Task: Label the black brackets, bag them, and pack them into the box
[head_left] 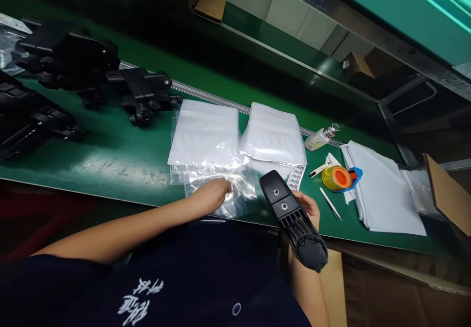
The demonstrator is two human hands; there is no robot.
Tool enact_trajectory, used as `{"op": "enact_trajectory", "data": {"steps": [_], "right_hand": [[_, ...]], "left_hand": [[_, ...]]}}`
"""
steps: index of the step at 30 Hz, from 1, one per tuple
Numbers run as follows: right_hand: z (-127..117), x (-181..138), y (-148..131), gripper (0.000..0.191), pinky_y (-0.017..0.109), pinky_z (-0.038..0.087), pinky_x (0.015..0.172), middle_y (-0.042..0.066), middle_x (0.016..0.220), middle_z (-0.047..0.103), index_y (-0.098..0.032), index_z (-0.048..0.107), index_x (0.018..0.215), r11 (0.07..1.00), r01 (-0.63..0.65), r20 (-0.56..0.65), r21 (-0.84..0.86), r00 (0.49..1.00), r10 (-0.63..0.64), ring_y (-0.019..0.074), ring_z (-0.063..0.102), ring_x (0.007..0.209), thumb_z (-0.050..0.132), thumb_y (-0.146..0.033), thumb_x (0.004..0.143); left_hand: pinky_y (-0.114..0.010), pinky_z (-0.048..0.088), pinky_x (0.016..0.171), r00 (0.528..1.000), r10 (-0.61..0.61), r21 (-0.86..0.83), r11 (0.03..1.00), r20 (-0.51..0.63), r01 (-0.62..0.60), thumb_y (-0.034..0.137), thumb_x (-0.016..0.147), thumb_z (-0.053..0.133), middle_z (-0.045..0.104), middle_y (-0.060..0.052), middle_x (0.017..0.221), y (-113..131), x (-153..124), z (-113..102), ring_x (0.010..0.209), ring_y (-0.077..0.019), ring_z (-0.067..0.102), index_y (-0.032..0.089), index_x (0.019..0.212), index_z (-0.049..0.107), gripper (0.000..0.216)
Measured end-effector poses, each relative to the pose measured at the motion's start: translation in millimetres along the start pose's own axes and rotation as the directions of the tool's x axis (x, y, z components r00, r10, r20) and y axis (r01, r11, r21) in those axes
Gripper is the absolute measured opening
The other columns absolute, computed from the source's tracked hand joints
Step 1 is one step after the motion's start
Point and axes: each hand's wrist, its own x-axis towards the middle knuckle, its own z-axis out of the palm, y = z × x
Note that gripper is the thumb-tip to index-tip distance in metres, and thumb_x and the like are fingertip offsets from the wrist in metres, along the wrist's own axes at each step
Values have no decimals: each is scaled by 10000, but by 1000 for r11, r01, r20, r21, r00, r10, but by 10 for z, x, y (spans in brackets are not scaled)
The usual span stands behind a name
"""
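Observation:
My left hand (213, 195) is closed in a pinch on a clear plastic bag (241, 197) near the table's front edge; its fingertips are partly hidden. In my right hand (311, 208) is a long black plastic part (283, 202), held tilted above the table edge. It has two silver screws, a ribbed slotted section and a round lower end. My right fingers wrap behind it and are partly covered. Beyond my left hand lies a stack of white sheets or bags (208, 131) over more clear bags. A second white stack (275, 133) sits beside it, with a printed label sheet (295, 176) underneath.
Several black assemblies (79, 57) stand on the green table (110, 170) at left. To the right are a bottle (318, 139), a tape roll (334, 177), white tweezers (330, 203) and white sheets (386, 189). A metal shelf frame (331, 15) crosses overhead; a cardboard box (449, 194) sits far right.

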Motion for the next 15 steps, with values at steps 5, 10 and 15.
{"op": "enact_trajectory", "data": {"steps": [5,10,15], "right_hand": [[51,41,-185,365,435,564,827,60,993,745,-316,729,1018,993,36,87,114,995,-46,249,690,953,772,-524,721],[24,50,-252,329,411,565,821,68,1020,744,-308,741,1052,994,58,134,96,988,-70,243,687,969,782,-429,749],[149,84,-304,322,413,555,858,68,1075,729,-329,723,1119,996,84,353,34,931,-91,249,667,1029,750,-369,801]], "left_hand": [[-397,491,809,989,-87,130,986,-120,103,42,868,377,643,-146,969,-45,-63,49,930,-275,614,107,1021,622,297],[-347,474,822,995,-6,60,998,-100,12,53,902,382,652,-108,967,-210,-136,38,939,-236,611,140,1027,614,278],[-298,426,664,990,-131,-87,988,-59,125,245,892,526,642,-49,801,-238,-33,-134,778,-219,607,175,782,588,144]]}}
